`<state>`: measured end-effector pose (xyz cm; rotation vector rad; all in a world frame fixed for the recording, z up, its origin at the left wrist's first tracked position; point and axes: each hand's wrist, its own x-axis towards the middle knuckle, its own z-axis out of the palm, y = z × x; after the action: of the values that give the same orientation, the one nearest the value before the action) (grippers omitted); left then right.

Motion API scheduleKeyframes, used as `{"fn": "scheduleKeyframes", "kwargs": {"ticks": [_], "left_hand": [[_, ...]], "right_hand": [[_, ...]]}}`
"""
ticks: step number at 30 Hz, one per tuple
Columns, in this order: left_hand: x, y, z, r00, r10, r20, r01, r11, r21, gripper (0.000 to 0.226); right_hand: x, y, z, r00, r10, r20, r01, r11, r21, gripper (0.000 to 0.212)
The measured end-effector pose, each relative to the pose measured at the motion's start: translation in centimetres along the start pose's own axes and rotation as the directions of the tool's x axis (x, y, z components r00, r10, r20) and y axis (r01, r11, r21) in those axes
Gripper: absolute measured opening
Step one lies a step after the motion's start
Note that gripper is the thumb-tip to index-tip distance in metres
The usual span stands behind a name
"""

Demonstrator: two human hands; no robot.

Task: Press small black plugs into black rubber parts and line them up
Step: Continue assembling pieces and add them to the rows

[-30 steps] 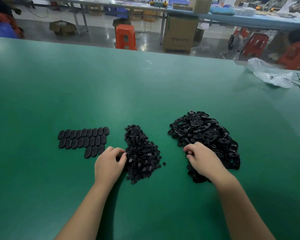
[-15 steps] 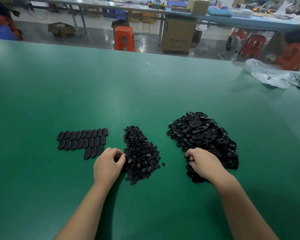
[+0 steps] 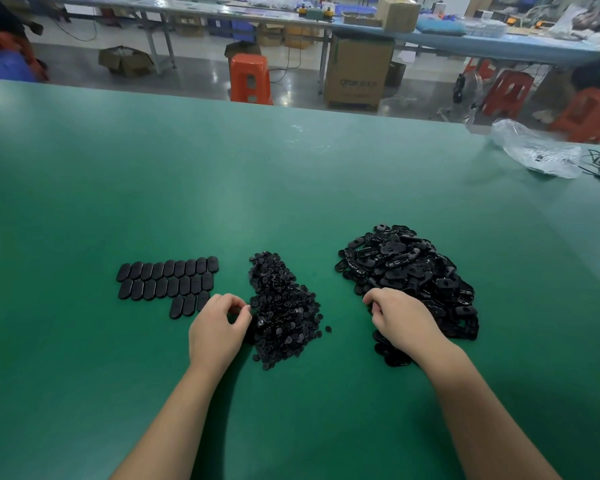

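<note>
The left hand (image 3: 219,327) has its grip curled at the edge of the plugs (image 3: 281,306), thumb and finger nearly closed; what it pinches I cannot tell. The right hand (image 3: 404,318) grips into the parts (image 3: 409,268) on the table (image 3: 291,188), fingers hidden. Finished rows (image 3: 168,280) lie left.

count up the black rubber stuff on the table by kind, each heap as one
lined-up rubber parts: 20
heap of small plugs: 1
heap of loose rubber parts: 1
total: 22
</note>
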<state>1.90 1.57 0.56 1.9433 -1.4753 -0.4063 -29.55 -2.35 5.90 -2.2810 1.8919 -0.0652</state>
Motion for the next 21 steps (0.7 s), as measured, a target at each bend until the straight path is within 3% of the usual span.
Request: {"fn": "scheduleKeyframes", "kwargs": {"ticks": [3,5,7,9,11,13,17,21], "left_hand": [[0.0,0.1,0.0,1.0,-0.002,-0.003,0.002,1.0,-0.015,0.019],[0.0,0.1,-0.1,1.0,-0.003,-0.007,0.003,1.0,-0.023,0.018],[0.0,0.1,-0.1,1.0,-0.004,-0.011,0.004,0.999,-0.031,0.016],[-0.1,0.1,-0.1,1.0,-0.011,-0.016,0.011,0.999,-0.04,0.015],[-0.1,0.2,-0.2,1.0,-0.017,-0.02,0.016,0.999,-0.048,0.015],[-0.1,0.3,-0.2,0.999,-0.03,-0.02,0.028,0.998,-0.057,0.015],[-0.3,0.3,-0.3,0.996,-0.081,-0.037,0.075,0.986,-0.148,0.018],[-0.5,0.4,-0.3,0.996,-0.078,-0.039,0.07,0.982,-0.173,0.018]], "right_hand": [[0.5,-0.9,0.2,1.0,0.015,-0.028,-0.009,0.974,0.227,0.027],[0.7,-1.6,0.2,0.995,0.096,0.001,-0.08,0.824,0.561,0.024],[0.7,-2.4,-0.1,0.985,0.157,0.07,-0.144,0.53,0.836,0.028],[0.9,-3.2,-0.3,0.965,0.197,0.175,-0.205,0.143,0.968,0.03],[1.0,-3.8,-0.4,0.935,0.206,0.289,-0.242,-0.227,0.943,0.029],[1.2,-4.2,-0.3,0.911,0.213,0.353,-0.241,-0.419,0.875,0.029],[1.5,-4.7,0.5,0.892,0.267,0.365,-0.204,-0.482,0.852,0.024],[1.6,-5.2,1.5,0.922,0.261,0.287,-0.172,-0.39,0.905,0.019]]}}
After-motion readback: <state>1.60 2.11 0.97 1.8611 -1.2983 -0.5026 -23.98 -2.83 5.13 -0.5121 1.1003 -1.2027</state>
